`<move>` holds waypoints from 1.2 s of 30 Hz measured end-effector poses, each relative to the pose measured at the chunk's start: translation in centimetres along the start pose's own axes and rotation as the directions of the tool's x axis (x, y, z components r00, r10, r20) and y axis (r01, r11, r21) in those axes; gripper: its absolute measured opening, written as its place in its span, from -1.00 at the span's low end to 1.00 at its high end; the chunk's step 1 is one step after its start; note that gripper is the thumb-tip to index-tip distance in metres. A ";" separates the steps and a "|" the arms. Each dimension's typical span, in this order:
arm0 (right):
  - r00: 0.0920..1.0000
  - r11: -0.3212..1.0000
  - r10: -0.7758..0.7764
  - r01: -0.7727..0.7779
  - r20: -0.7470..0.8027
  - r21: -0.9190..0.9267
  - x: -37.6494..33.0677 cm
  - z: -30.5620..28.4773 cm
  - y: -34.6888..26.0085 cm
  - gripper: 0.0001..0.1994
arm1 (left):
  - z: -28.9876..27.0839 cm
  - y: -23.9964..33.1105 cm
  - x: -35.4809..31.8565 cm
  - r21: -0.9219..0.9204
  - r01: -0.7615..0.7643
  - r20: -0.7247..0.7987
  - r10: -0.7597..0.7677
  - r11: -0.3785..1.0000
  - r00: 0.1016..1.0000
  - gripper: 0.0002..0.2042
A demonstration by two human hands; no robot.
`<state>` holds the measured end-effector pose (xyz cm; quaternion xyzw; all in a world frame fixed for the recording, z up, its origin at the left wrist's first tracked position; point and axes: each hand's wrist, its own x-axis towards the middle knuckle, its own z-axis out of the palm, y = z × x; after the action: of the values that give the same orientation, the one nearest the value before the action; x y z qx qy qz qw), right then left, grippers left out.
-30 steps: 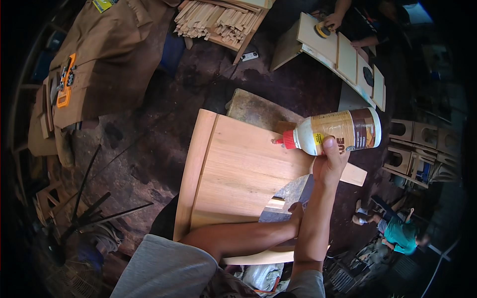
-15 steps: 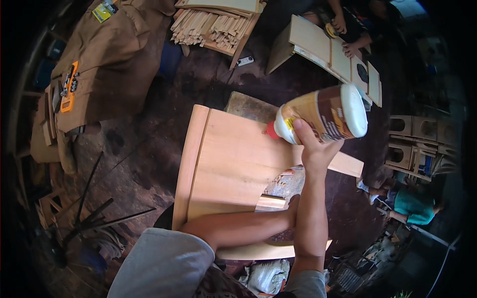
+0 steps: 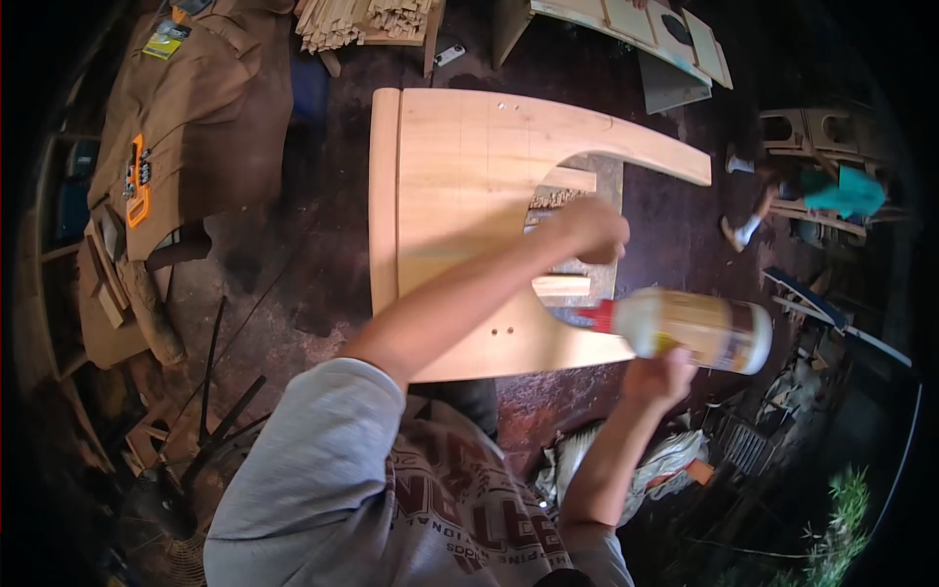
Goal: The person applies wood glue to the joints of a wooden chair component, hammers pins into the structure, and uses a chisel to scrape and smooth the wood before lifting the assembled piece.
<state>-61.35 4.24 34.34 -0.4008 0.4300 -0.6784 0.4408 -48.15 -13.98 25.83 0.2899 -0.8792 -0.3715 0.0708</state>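
Observation:
A white glue bottle (image 3: 675, 328) with a brown label and red nozzle cap lies nearly level in my right hand (image 3: 660, 380), its nozzle pointing left. Motion blurs it somewhat. My left hand (image 3: 592, 230) is closed in a fist over the curved cut-out of a pale wooden panel (image 3: 460, 166); whatever its fingers hold is hidden. The panel has a rounded left edge, two arms reaching right, and paired small holes (image 3: 502, 332) near its near edge. Many small wooden pegs (image 3: 553, 199) show through the cut-out, beside short wooden strips (image 3: 562, 286).
At the left, an orange tool holder (image 3: 137, 186) rests on a brown cloth-covered surface (image 3: 210, 127). Wood strips (image 3: 367, 22) are stacked at the back. A pale cabinet piece (image 3: 675, 83) stands back right. A person in green (image 3: 846, 193) is at far right.
The glue bottle has come down and nearer, turning level from its raised, nozzle-down tilt. My left hand has come into sight over the cut-out. The view has shifted, showing more of the panel.

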 end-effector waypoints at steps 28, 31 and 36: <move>0.932 0.983 0.120 -0.062 -0.343 0.173 -9.3 -2.3 2.0 -0.43 | 2.7 1.7 -22.4 0.293 -0.285 -0.336 0.377 0.913 0.863 -0.77; 0.934 0.982 0.101 -0.038 -0.342 0.186 -9.8 -2.0 2.4 -0.42 | 2.4 1.0 -22.6 0.318 -0.338 -0.323 0.436 0.886 0.840 -0.77; 0.911 0.976 0.176 -0.112 -0.372 0.188 -10.1 -0.6 3.3 -0.44 | 2.1 1.0 -22.9 0.345 -0.325 -0.343 0.441 0.880 0.830 -0.86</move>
<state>-58.15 13.11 29.35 -0.1890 0.4801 -0.7422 0.4276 -30.49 0.78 27.12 0.1844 -0.9270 -0.1556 0.2872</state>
